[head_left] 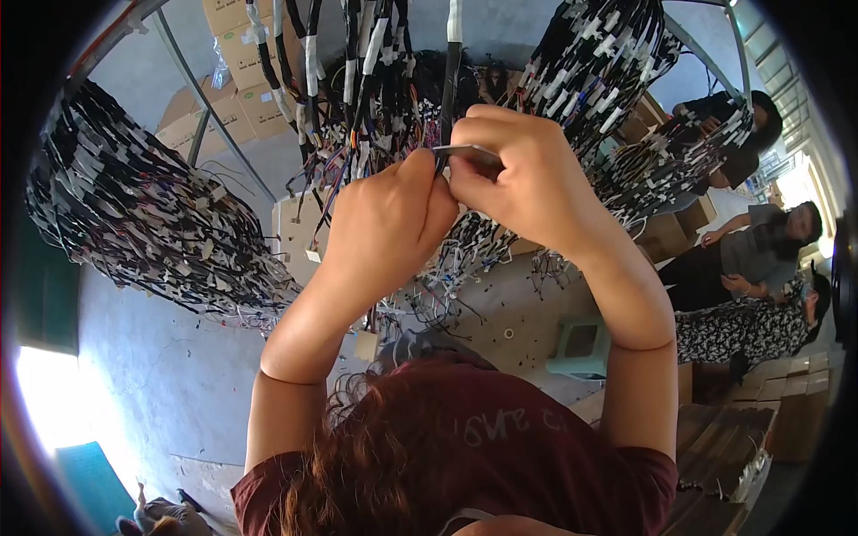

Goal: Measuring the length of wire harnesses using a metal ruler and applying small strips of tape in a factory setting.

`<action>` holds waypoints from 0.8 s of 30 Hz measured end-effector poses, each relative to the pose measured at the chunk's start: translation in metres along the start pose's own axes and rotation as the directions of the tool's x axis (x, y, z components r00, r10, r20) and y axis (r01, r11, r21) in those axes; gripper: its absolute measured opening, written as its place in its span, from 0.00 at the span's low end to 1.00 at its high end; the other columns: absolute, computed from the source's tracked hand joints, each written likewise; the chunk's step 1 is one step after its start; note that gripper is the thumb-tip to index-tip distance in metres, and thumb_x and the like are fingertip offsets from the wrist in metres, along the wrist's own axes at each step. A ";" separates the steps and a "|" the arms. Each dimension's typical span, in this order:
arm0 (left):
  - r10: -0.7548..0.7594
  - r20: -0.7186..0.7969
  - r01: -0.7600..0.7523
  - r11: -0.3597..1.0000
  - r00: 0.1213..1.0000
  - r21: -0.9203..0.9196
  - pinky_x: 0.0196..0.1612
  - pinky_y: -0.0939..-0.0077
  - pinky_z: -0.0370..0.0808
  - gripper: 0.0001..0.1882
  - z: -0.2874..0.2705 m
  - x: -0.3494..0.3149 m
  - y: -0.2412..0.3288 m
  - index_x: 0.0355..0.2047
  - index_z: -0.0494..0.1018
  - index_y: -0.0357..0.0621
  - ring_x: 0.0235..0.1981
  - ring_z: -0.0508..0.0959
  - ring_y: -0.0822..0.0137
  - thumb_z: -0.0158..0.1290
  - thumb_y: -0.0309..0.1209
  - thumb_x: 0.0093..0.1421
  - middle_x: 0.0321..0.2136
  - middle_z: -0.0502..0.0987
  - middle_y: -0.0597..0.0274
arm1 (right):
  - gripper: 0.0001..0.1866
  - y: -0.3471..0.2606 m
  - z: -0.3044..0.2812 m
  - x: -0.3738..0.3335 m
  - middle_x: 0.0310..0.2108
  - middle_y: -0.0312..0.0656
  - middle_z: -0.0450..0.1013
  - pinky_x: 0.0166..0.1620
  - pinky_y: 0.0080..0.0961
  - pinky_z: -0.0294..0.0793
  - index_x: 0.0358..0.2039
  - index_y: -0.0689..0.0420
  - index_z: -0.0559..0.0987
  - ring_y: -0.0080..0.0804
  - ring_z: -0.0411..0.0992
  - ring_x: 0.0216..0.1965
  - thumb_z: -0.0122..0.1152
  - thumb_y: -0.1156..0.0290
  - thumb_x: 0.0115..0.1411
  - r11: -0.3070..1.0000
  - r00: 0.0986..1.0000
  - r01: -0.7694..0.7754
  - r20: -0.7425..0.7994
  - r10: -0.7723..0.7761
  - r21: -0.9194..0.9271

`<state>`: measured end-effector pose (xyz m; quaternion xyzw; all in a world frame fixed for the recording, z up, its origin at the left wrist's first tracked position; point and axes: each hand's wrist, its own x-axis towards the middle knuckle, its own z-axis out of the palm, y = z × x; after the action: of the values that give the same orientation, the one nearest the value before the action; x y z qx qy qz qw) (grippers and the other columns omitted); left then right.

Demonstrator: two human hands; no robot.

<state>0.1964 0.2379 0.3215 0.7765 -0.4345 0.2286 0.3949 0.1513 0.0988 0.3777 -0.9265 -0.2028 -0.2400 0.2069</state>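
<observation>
My left hand [389, 214] is closed in a pinch on the lower part of a black-taped wire harness [450, 85], which hangs down in front of me and has a white band higher up. Close beside it, my right hand [527, 170] grips a thin, flat grey metal piece [469, 148] between thumb and fingers. The metal piece reaches across to the harness at my left fingertips; its exact kind cannot be made out. Behind my hands hang more wire harnesses [357, 67], black with white wraps and coloured wire ends. My fingers hide the spot where metal and harness meet.
Large harness bundles hang at left [152, 214] and right [599, 62] from a metal frame [210, 98]. Cardboard boxes [255, 54] are stacked behind. A green stool [579, 347] stands on the floor at right. Several people are nearby, including a person in grey [764, 246] at right.
</observation>
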 end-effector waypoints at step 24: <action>-0.145 0.001 0.145 0.989 0.989 -0.026 0.14 0.63 0.64 0.08 0.025 -0.002 0.007 0.18 0.58 0.39 0.12 0.68 0.52 0.44 0.27 0.50 0.11 0.66 0.52 | 0.06 0.007 0.016 -0.026 0.21 0.43 0.68 0.24 0.26 0.67 0.25 0.61 0.71 0.40 0.68 0.22 0.56 0.76 0.45 0.986 0.958 -0.136 -0.240 0.155 0.097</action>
<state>0.1897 0.2160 0.3089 0.8009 -0.3796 0.1938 0.4205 0.1401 0.0934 0.3492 -0.8930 -0.1162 -0.3291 0.2842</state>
